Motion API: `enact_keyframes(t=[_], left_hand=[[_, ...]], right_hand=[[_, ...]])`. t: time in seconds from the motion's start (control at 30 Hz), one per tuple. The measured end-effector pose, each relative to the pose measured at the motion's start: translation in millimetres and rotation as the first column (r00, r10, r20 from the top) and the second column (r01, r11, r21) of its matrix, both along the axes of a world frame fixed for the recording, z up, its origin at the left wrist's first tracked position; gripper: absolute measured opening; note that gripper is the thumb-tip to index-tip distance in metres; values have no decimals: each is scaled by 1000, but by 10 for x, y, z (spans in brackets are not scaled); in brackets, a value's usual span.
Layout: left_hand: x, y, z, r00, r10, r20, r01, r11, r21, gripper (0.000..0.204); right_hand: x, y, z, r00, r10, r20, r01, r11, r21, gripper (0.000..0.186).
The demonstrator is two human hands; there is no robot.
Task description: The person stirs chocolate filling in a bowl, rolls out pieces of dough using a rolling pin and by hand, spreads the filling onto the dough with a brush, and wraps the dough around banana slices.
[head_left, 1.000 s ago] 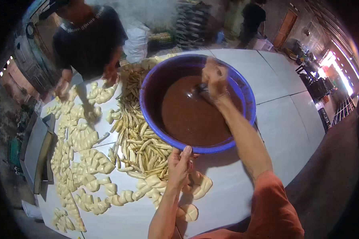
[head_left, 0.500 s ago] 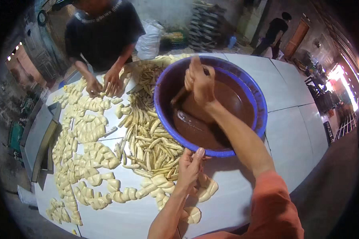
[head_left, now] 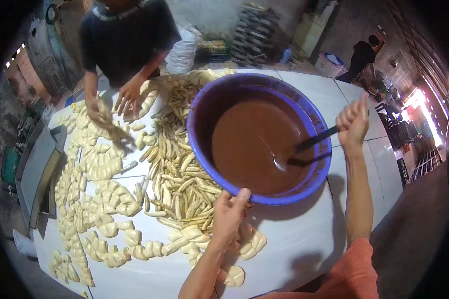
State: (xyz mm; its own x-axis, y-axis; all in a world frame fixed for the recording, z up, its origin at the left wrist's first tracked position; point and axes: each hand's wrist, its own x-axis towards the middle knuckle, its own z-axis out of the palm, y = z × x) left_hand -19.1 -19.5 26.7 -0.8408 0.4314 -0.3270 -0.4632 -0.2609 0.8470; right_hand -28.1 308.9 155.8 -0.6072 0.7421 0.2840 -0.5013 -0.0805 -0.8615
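Observation:
A large blue plastic basin tilts on the table with thin brown liquid inside. At its near rim, my left hand grips the edge with the thumb on top. My right hand is closed around the handle of a dark stirring stick, just beyond the right rim. The stick slants down into the liquid, which hides its lower end. Against the basin's left side lies a heap of slender, yellowish banana-like pieces. Pale dough pieces spread in rows farther left, and a few lie by my left wrist.
Across the white tiled table, a co-worker in a dark shirt handles dough with both hands. A metal tray stands at the left edge. White sacks and a dark stack are behind. Another person bends over at far right.
My right hand has swung from above the basin's middle to its right rim, sweeping the stick through the liquid. My left hand keeps its hold. The co-worker's hands have shifted and parted.

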Motion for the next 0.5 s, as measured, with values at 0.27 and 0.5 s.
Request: enact_keyframes(t=[0.27, 0.5], left_hand=[[-21, 36, -38, 1000, 10, -16, -9, 997, 82, 25], [-15, -64, -138, 993, -36, 113, 23, 993, 120, 25]], right_hand=[[-892, 1559, -54, 905, -419, -66, 424, 890, 167, 56], [-2733, 511, 47, 957, -263, -122, 287, 914, 288, 55]])
